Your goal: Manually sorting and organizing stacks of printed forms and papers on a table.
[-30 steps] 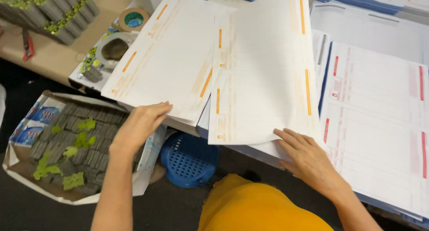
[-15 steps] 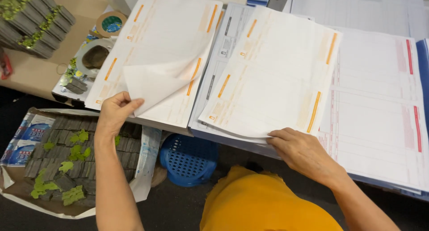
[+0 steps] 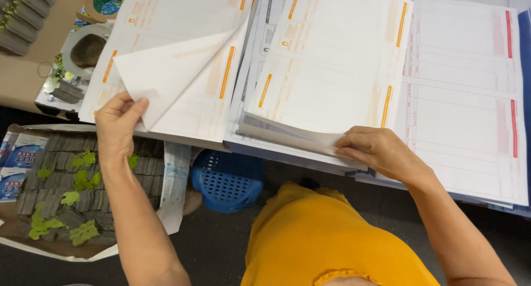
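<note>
Paper: three form stacks, left hand [image 3: 117, 125] pinching one folded sheet [image 3: 177, 76], right hand [image 3: 376, 150] gripping middle stack's edge [image 3: 293, 138]

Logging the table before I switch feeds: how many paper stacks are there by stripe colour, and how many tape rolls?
Orange-striped stacks: 2, the left stack with a sheet lifted by the left hand, and the middle stack under the right hand
Red-striped stack: 1
Tape rolls: 2
Total: 5

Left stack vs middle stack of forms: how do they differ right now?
Left stack: top sheet's corner folded up and back by the left hand. Middle stack: sheets lie flatter, right hand lifting the near edge, showing layers. Both are white forms with orange bars.
</note>
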